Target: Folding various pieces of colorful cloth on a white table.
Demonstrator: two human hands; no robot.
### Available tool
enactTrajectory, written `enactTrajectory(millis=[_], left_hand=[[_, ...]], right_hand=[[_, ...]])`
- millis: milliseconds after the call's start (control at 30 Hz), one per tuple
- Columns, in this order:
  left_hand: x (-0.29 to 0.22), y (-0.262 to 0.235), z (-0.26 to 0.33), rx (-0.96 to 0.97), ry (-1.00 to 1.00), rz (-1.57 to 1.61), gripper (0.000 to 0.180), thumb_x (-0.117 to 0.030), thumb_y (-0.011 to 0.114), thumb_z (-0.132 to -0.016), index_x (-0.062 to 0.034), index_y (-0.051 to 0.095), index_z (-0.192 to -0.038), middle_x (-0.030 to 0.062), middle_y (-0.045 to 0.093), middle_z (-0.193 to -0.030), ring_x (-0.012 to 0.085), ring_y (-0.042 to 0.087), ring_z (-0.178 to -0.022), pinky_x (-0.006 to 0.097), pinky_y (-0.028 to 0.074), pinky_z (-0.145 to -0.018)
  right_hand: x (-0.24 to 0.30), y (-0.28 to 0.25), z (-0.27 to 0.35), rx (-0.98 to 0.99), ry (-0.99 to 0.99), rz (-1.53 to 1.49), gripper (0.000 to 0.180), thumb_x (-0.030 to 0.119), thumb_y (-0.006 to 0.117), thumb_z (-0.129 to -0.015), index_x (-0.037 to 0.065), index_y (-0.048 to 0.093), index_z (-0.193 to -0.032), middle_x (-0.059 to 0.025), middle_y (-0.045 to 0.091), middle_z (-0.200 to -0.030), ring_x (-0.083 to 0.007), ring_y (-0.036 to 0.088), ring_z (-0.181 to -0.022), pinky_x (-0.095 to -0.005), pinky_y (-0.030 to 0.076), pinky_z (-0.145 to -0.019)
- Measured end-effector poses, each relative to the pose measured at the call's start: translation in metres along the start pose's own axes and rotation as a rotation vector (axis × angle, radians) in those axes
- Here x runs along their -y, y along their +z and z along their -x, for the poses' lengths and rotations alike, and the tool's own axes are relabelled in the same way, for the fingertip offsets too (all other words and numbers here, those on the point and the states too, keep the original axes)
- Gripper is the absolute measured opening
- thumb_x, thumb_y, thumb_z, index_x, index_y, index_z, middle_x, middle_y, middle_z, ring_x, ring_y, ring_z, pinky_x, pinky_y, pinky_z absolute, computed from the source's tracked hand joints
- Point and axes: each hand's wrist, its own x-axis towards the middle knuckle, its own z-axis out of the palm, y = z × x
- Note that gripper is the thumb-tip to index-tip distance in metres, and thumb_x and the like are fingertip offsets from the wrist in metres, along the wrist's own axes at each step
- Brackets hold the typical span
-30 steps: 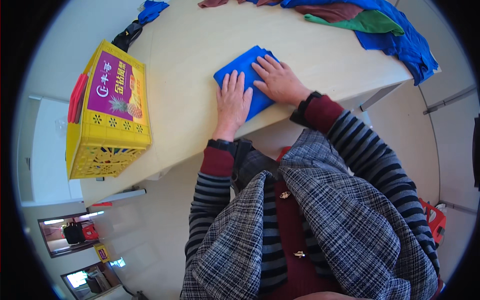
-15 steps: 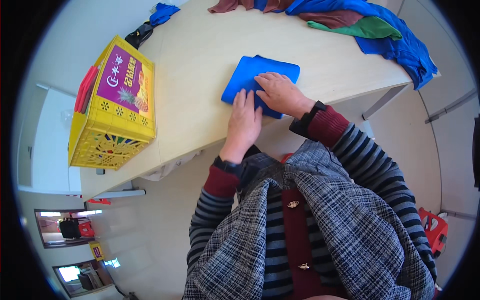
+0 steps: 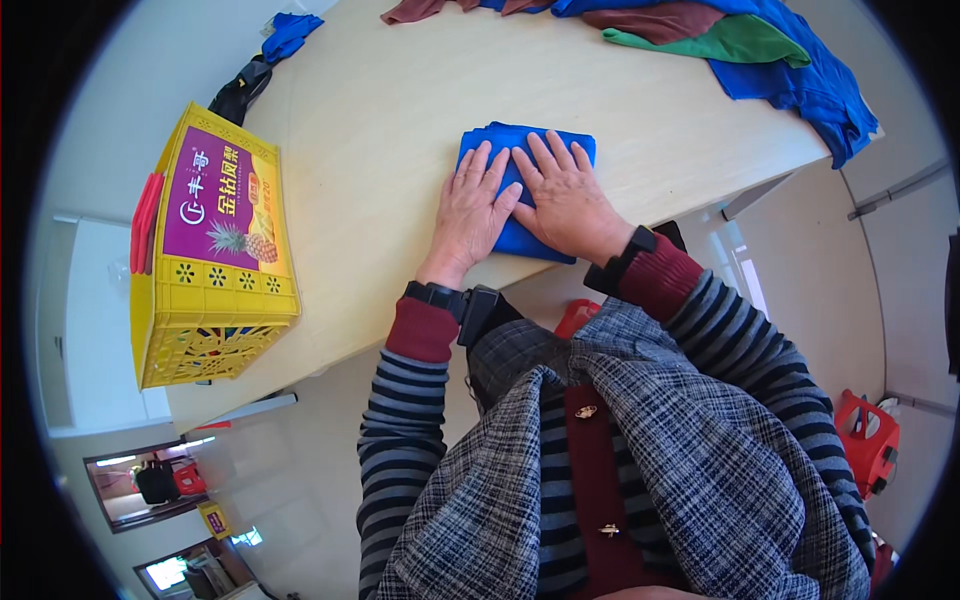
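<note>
A folded blue cloth [image 3: 578, 142] lies on the pale wooden table [image 3: 400, 120], close to its near edge. My left hand [image 3: 472, 212] lies flat on the cloth's left part, fingers spread. Beside it my right hand [image 3: 566, 195] presses flat on the right part, fingers apart. The two hands touch at the thumbs and cover most of the cloth. Neither hand grips anything.
A yellow plastic crate [image 3: 215, 300] with a purple printed lid stands at the table's left. A heap of blue, green and dark red cloths [image 3: 740, 40] lies at the far right. A blue cloth and black strap [image 3: 270, 55] lie at the far left corner.
The blue cloth now lies squarer, and both hands have shifted to lie flat side by side on it. The view has tilted a little.
</note>
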Motion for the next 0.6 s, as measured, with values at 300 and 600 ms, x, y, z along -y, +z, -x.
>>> enactTrajectory(millis=[300, 600], left_hand=[[-0.013, -0.002, 0.007, 0.006, -0.176, 0.066, 0.064, -0.048, 0.048, -0.101, -0.0062, 0.045, -0.150, 0.0215, 0.036, -0.159, 0.0363, 0.030, -0.149, 0.056, 0.022, -0.120], [-0.028, -0.020, 0.010, -0.019, -0.154, -0.114, 0.061, -0.047, 0.046, -0.102, -0.0085, 0.046, -0.149, 0.0188, 0.036, -0.159, 0.0358, 0.030, -0.149, 0.058, 0.021, -0.119]], right_hand=[[-0.010, -0.005, 0.008, -0.036, -0.018, 0.022, 0.067, 0.042, 0.057, -0.097, 0.002, 0.045, -0.148, -0.0243, 0.039, -0.156, -0.0422, 0.033, -0.145, -0.0520, 0.023, -0.121], [-0.051, -0.009, 0.014, 0.081, 0.137, -0.036, 0.061, 0.036, 0.054, -0.100, 0.002, 0.041, -0.150, -0.0245, 0.038, -0.156, -0.0417, 0.033, -0.145, -0.0494, 0.025, -0.120]])
